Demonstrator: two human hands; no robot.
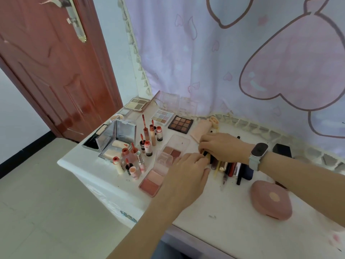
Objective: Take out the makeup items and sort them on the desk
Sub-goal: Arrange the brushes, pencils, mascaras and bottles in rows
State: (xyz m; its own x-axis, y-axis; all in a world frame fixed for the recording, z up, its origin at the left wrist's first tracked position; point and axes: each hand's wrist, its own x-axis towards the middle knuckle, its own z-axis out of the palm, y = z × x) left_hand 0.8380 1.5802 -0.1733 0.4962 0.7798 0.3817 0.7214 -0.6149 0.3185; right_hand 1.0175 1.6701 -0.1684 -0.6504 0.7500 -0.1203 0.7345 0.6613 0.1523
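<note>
The white desk (pixel 115 176) is serving as the landmark. At its near right edge a pink rounded case (pixel 270 200) is lying closed. Just beyond it, a row of slim pens and tubes (pixel 230 170) is lying side by side. The left hand (pixel 183 173) is reaching over the desk's middle, its fingers curling onto the left end of that row; the right hand (pixel 222 146), wearing a watch (pixel 258 156) at the wrist, is pinching a thin dark stick there. Exactly what the left fingers are gripping I cannot tell. Left of the hands an open blush palette (pixel 152 182) is lying flat, and beyond it uncapped lip tints (pixel 149 139) are standing clustered. Farther back a brown eyeshadow palette (pixel 180 124) is sitting near the curtain (pixel 224 53).
</note>
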